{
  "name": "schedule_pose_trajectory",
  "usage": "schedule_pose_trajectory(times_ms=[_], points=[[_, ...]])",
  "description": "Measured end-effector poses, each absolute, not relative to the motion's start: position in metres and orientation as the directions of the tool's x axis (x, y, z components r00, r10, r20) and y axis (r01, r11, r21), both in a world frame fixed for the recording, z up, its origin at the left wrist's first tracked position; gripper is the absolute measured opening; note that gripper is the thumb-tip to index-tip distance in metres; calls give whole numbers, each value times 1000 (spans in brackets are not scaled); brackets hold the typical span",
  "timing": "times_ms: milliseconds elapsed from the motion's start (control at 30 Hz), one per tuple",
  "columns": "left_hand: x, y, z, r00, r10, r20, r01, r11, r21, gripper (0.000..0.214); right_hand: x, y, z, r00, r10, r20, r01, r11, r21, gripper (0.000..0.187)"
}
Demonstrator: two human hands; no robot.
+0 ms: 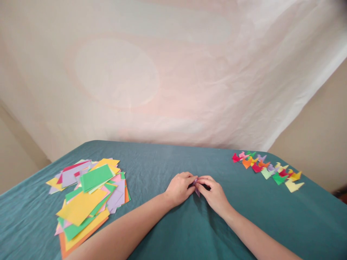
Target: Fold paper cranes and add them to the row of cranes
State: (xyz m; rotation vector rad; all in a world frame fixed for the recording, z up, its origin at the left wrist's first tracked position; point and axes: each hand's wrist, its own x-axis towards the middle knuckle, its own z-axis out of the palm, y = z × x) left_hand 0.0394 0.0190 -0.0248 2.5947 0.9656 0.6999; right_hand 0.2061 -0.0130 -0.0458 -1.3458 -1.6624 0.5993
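Between my two hands is a small folded purple paper [197, 192], mostly covered by the fingers, with a pointed end sticking out toward me. My left hand [181, 187] pinches its left side with thumb and fingertips. From the right, my right hand [213, 191] grips the same paper between thumb and index finger. Both hands are low over the green cloth, near the middle of the table. The exact folded shape is hidden by the fingers.
On the left lies a loose, overlapping pile of coloured paper sheets [81, 206]. Several folded paper cranes [268, 173] in mixed colours stand in rows at the right. A green cloth [151, 159] covers the table, and a pale sheet [184, 79] hangs behind it.
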Motion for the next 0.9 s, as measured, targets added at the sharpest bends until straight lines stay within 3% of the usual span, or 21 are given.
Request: schedule_pose_trajectory(times_ms=[733,900], points=[[42,16,-23,697,634,335,529,-770,356,30,209,-17,-43,-29,945,326,541,289,-790,14],[42,16,-23,706,633,319,538,-771,340,30,207,-20,-42,-21,926,377,564,323,-761,12]])
